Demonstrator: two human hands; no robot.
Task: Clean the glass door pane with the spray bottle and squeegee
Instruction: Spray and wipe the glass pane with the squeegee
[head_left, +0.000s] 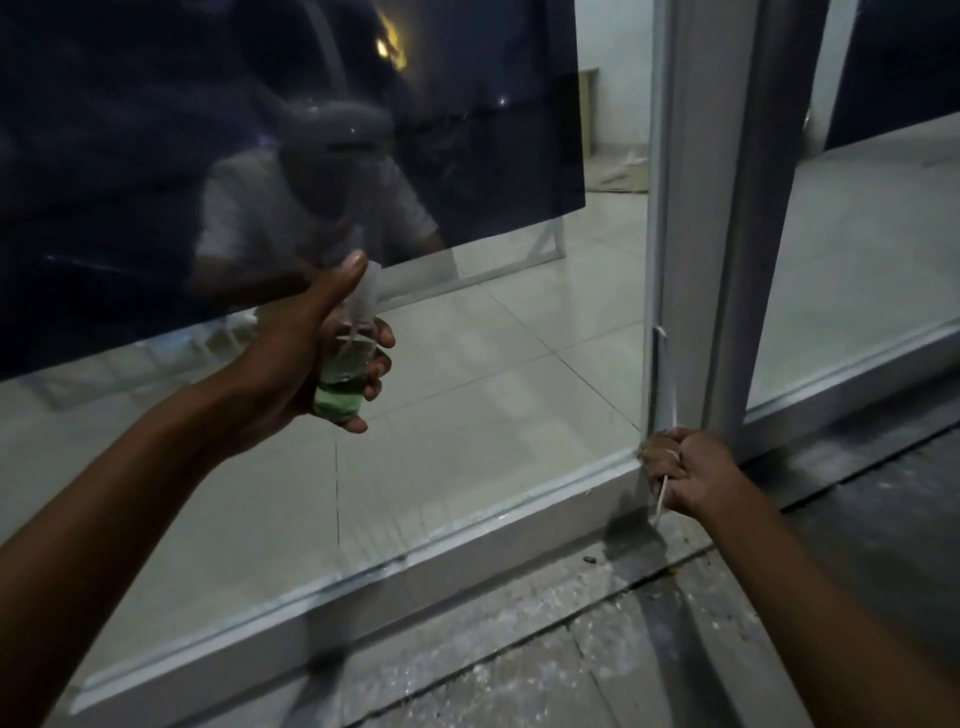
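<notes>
My left hand (306, 358) grips a small clear spray bottle (345, 374) with green liquid in its lower part, held upright close in front of the glass door pane (467, 374). The thumb rests on the bottle's white spray head. My right hand (685, 473) is closed low at the pane's bottom right corner, against the white frame. A thin white squeegee (666, 384) runs up from that fist along the pane's right edge; only its narrow edge shows. Thin streaks of liquid run down the lower glass.
A dark tinted film (260, 130) covers the pane's upper part and reflects a person. A white vertical door post (737, 234) stands right of the pane, with another glass panel (857, 286) beyond. The white bottom rail (415, 561) meets a rough, speckled concrete floor (545, 649).
</notes>
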